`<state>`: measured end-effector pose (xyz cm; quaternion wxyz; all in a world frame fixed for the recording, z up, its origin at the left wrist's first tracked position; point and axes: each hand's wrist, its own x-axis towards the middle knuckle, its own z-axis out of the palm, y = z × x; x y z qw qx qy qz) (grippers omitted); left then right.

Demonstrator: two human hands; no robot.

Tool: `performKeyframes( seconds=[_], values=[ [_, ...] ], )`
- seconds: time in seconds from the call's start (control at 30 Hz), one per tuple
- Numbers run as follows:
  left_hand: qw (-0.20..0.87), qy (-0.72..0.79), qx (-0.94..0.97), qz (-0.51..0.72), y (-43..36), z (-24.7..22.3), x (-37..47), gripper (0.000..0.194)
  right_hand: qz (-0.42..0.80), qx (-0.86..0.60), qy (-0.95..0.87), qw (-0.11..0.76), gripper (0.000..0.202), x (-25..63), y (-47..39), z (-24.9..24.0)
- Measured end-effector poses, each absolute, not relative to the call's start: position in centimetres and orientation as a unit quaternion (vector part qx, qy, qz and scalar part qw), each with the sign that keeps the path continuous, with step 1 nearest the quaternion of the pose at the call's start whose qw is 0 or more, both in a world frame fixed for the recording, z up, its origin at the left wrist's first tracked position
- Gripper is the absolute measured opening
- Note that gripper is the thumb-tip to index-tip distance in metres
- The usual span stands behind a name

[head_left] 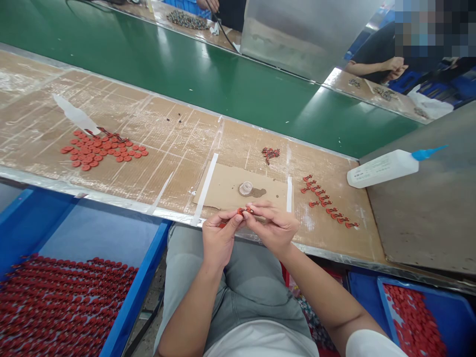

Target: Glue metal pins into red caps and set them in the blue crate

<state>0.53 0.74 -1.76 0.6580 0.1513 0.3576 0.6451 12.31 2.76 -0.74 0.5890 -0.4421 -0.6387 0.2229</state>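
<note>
Both hands meet at the table's front edge. Between the fingertips of my left hand (221,235) and my right hand (273,228) is a small red part (245,211), which both pinch. Its details are too small to tell. Just beyond them, a small clear cup (246,188) stands on a cardboard sheet (223,186) beside a dark wet stain. A little pile of red and dark pieces (270,154) lies behind the sheet. To the right, several red discs with dark stems (323,198) stand in a slanting row.
Many loose red discs (89,151) lie at the left. A white bottle with a blue nozzle (385,168) leans at the right by a metal panel. Blue trays (148,263) of red parts sit low on both sides. Across the green belt (167,74), other people's hands work.
</note>
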Motion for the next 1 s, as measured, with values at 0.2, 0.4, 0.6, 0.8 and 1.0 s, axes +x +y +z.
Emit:
performKeyframes(
  seconds=[0.2,0.4,0.6,0.8,1.0],
  values=[
    [0.64,0.367,0.157,0.657,0.6,-1.9,0.9,0.01,0.227,-0.441,-0.629,0.599,0.024,12.4,2.6,-0.8],
    [0.647,0.373,0.142,0.65,0.4,-1.5,1.4,0.012,0.256,-0.469,-0.586,0.609,0.023,12.3,1.9,-1.4],
    [0.648,0.373,0.162,0.644,0.3,-1.2,1.6,0.011,0.296,-0.483,-0.532,0.629,0.027,12.1,1.3,-1.6],
    [0.632,0.382,0.184,0.648,0.2,-1.4,1.8,0.013,0.293,-0.488,-0.52,0.637,0.018,12.3,1.4,-1.7],
    [0.621,0.39,0.206,0.648,0.1,-1.7,2.0,0.011,0.306,-0.474,-0.517,0.644,0.019,12.6,1.4,-2.0]
  ],
)
